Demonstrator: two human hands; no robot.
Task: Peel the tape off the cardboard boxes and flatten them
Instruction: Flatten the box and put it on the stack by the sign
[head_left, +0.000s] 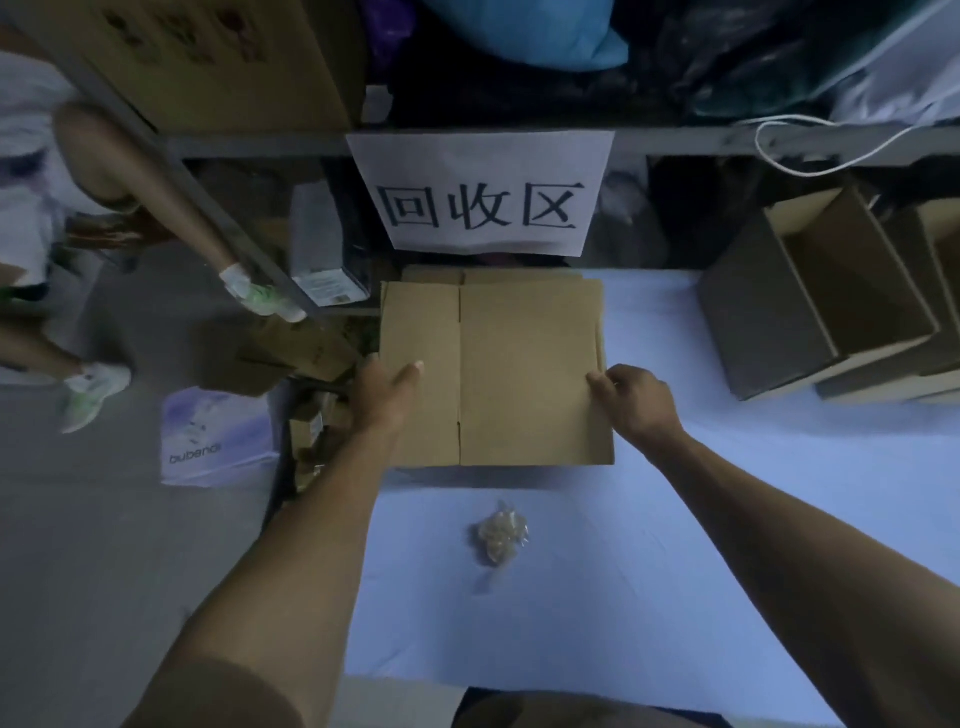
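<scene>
- We see our left hand (387, 387) at the left edge of the flattened cardboard box (519, 374): the thumb lies straight on top of the board, while the other fingers drop past the edge and are hidden, so we cannot tell how far they curl under it.
- Our right hand (631, 395) is at the right edge of the same box, fingers curled and pinching the board's rim; the fingertips themselves are tucked out of sight.
- The flattened cardboard box lies at the far left part of the bench (727, 519), which is covered in a pale blue sheet; its left edge lines up with the bench's left edge, and it rests on more flat cardboard whose far edge peeks out behind it.
- A crumpled ball of tape (498, 535) sits on the bench nearer to us, apart from the box, about mid-width.
- At the far right corner of the bench stand open cardboard boxes (831, 306), tipped so their insides face us; the one fully in view looks hollow, and those further right are cut off by the frame.
- A paper sign (480, 192) with three large characters hangs from the shelf rail behind the bench.
- The shelf contents above are dark and hard to make out.
- On the floor to the left, a pale bag (218, 436) lies near some loose cardboard, and another person's legs (156, 197) are partly cut off.
</scene>
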